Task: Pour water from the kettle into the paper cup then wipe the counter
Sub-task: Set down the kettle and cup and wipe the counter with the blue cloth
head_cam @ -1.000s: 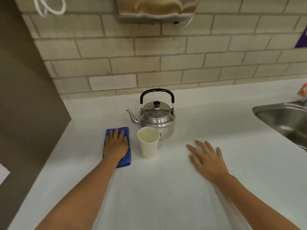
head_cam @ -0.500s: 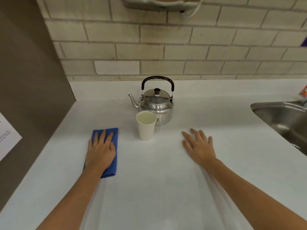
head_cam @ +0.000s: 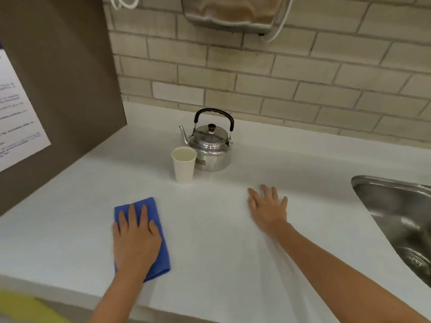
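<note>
A steel kettle (head_cam: 211,149) with a black handle stands upright near the back of the white counter (head_cam: 221,241), spout to the left. A white paper cup (head_cam: 184,165) holding water stands just in front of it on the left. My left hand (head_cam: 135,238) lies flat, fingers apart, pressing on a folded blue cloth (head_cam: 161,252) near the counter's front edge, well in front of the cup. My right hand (head_cam: 268,208) rests flat on the bare counter, fingers spread, to the right of the cup and apart from it.
A steel sink (head_cam: 401,220) is set into the counter at the right. A brown side panel (head_cam: 58,89) with a printed paper sheet (head_cam: 16,117) bounds the left. A brick wall stands behind, with a wall-mounted unit (head_cam: 233,12) above the kettle.
My left hand has slid the blue cloth from beside the cup back toward me, to the counter's front edge. My right hand has stayed flat on the counter. The view has shifted.
</note>
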Available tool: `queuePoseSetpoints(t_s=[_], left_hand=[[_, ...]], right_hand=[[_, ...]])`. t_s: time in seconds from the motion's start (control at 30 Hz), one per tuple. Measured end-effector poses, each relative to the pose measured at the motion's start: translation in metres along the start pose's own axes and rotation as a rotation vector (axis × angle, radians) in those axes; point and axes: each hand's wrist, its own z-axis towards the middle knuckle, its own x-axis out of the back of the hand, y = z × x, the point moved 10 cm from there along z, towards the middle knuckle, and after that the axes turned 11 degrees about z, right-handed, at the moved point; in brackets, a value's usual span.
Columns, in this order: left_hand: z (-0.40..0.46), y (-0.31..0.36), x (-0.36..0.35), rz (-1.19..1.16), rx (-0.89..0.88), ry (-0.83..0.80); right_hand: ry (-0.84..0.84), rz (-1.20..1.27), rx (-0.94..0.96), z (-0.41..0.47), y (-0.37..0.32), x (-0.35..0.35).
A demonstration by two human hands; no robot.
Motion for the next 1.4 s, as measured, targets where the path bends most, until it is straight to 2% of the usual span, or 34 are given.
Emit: queuePoseSetpoints(t_s=[0.07,0.17,0.37,0.57,0.7,0.9,0.97,1.1,1.17,1.23,1.4], left_hand=[[-0.009,0.007,0.003,0.020,0.086,0.001],[-0.015,0.076,-0.001,0.049,0.105,-0.030],[-0.004,0.245,-0.024,0.018,-0.154,-0.120],[0.043,0.321,-0.033,-0.008,-0.352,-0.138],[0.024,0.313,-0.030,-0.060,-0.427,-0.100],[-0.024,0.246,-0.037,-0.047,-0.310,-0.067],[-0.009,0.262,-0.034,-0.045,-0.307,-0.076],[0.024,0.327,-0.032,-0.051,-0.391,-0.134],[0.026,0.338,-0.034,-0.050,-0.407,-0.153],[0.015,0.327,-0.034,-0.081,-0.396,-0.154],[-0.021,0.228,-0.023,-0.125,-0.260,-0.125]], right_hand=[[-0.013,0.020,-0.010,0.000,0.017,0.007],[-0.020,0.049,-0.005,0.002,0.035,0.015],[-0.060,0.137,0.032,0.003,0.055,0.016],[0.009,0.336,0.020,0.005,0.066,0.025],[0.123,0.308,0.010,0.008,0.060,0.031],[0.130,0.303,-0.060,0.010,0.054,0.032],[0.102,0.343,-0.049,0.011,0.055,0.034],[0.058,0.657,-0.105,0.011,0.073,0.045],[0.075,0.751,-0.112,0.012,0.075,0.051],[0.083,0.699,-0.118,0.011,0.067,0.048],[-0.002,0.240,0.006,0.007,0.011,0.012]])
